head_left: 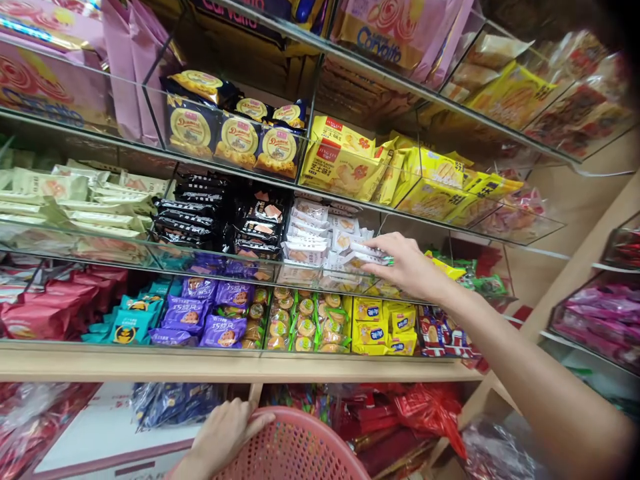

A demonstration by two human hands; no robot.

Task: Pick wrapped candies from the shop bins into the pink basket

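My left hand (223,435) is closed over the rim of a pink perforated plastic basket (300,443) at the bottom of the view. The basket's inside is mostly cut off by the frame. My right hand (407,265) reaches in from the right to the middle shelf row. Its thumb and fingers close around a small white snack packet (367,256), at the right side of a pile of similar white packets (307,233). Part of that packet is hidden by the fingers. Black-wrapped snacks (187,212) lie left of the white pile.
Clear divider panels and front lips edge each compartment. Yellow packets (345,160) sit on the row above my right hand; yellow biscuit packs (370,327) and purple packets (225,330) are below. A wooden shelf edge (240,365) runs above the basket. Red bags (430,413) lie underneath.
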